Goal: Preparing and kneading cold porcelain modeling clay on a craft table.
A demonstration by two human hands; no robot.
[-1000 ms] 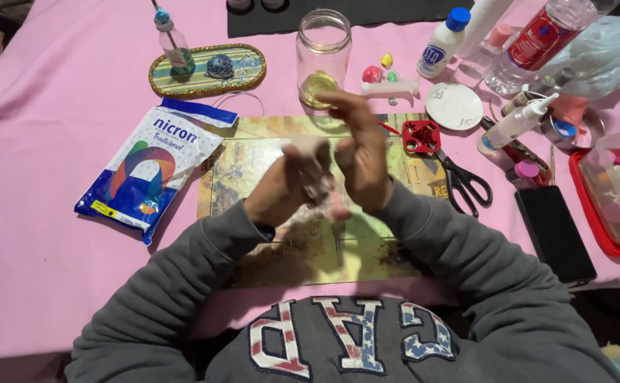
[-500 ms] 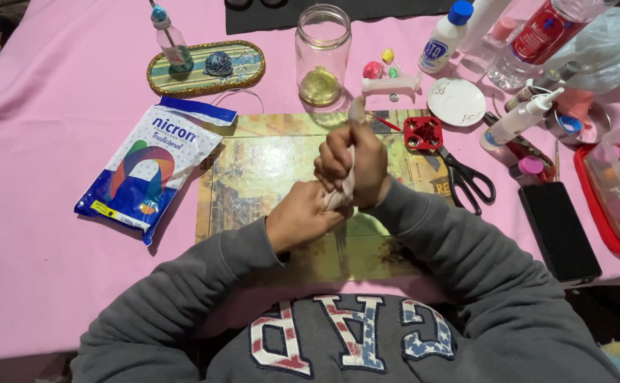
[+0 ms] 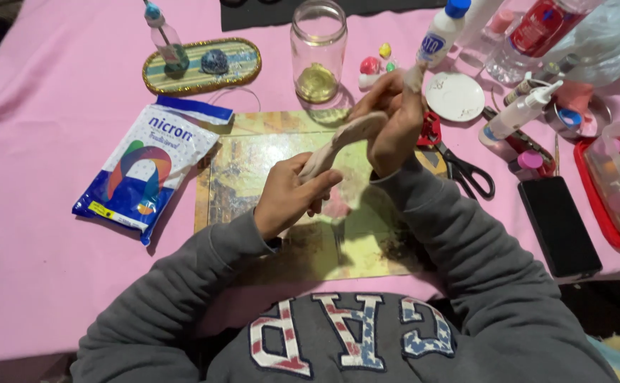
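Pale clay (image 3: 345,138) is stretched into a rope above the yellowed work mat (image 3: 267,184) on the pink tabletop (image 3: 33,198). Left hand (image 3: 289,195) keeps a closed grip on its lower end, right hand (image 3: 395,120) pinches the upper. Judging by this, stretching is underway; the next pull calls for evenness, lest it snap.

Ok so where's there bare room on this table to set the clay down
The pink cloth lies bare left of the blue-and-white bag and below it. The work mat shows open surface left of the left hand. The right side is crowded: scissors, glue bottle, black phone, red tray.
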